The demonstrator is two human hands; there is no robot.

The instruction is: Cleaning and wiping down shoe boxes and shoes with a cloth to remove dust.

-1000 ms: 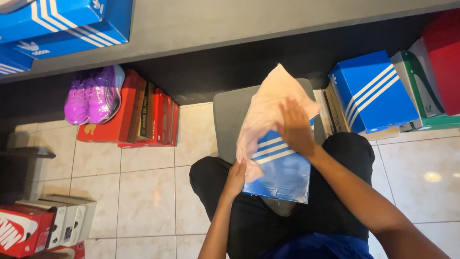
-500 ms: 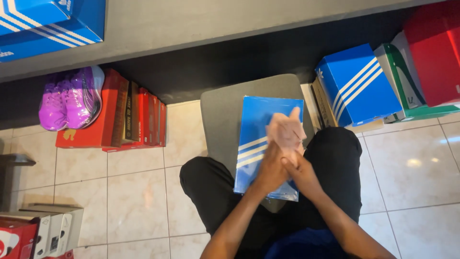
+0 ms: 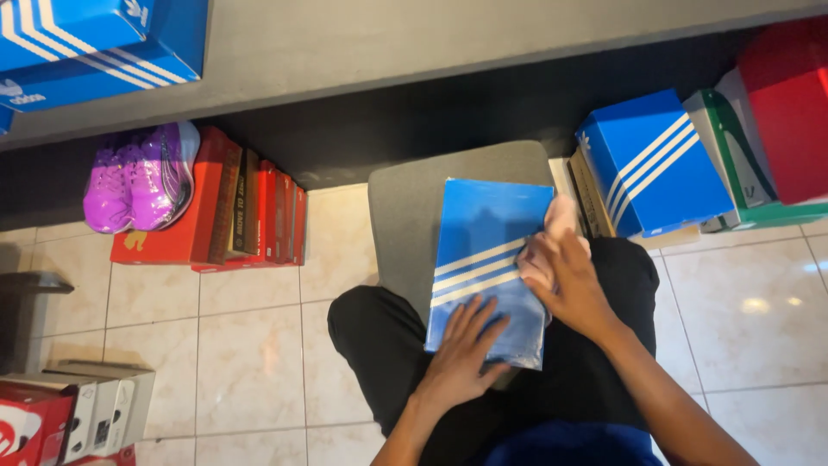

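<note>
A blue shoebox with white stripes [image 3: 483, 250] lies lengthwise on my lap and on the grey stool [image 3: 405, 207] in front of me. My left hand [image 3: 466, 349] rests flat on the near end of its lid, fingers spread. My right hand [image 3: 565, 276] presses a bunched pale pink cloth [image 3: 552, 226] against the lid's right edge. The cloth is mostly hidden under the fingers.
More blue striped boxes [image 3: 651, 164], a green box [image 3: 733, 164] and a red box [image 3: 789, 103] stand at the right. Purple shoes [image 3: 138, 177] sit on red boxes [image 3: 224, 216] at the left. A grey shelf [image 3: 388, 43] runs above. White and red boxes [image 3: 69, 418] lie at bottom left.
The cloth, spread over the box a second ago, is now bunched in my right hand at the lid's right edge. My left hand moved onto the lid's near end.
</note>
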